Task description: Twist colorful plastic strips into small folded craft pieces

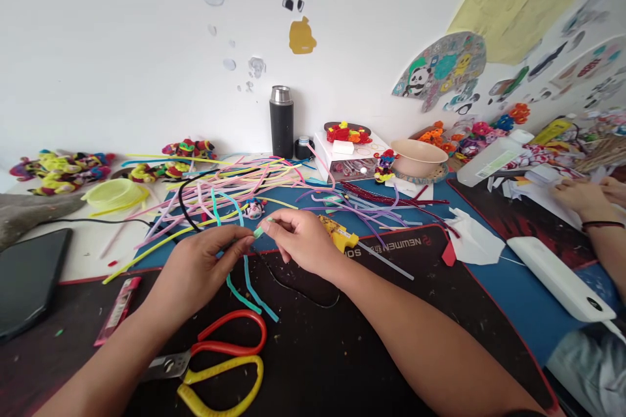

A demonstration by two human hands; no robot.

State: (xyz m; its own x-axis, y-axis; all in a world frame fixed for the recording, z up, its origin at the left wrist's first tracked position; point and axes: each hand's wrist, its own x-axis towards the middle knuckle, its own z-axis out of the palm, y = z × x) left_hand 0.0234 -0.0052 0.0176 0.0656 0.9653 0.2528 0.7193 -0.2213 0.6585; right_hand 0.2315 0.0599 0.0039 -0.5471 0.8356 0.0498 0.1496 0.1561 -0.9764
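My left hand (198, 267) and my right hand (303, 241) meet above the dark mat, thumb and fingertips of each pinched together. Between them is a small light green piece of pipe cleaner (258, 232), mostly hidden by the fingers. Two teal pipe cleaners (252, 287) run behind the left fingers, their lower ends resting toward the scissors; whether that hand also grips them I cannot tell. Scissors (222, 342) with one red and one yellow handle lie below the hands, partly behind my left forearm. A yellow glue gun (341, 234) with a clear glue stick lies behind my right wrist.
Pink, yellow and purple pipe cleaners (235, 179) are heaped behind the hands. A black thermos (282, 124), a white box (349, 156) and a beige bowl (419, 158) stand by the wall. A phone (32, 280) lies left. Another person's hand (580, 199) is at far right.
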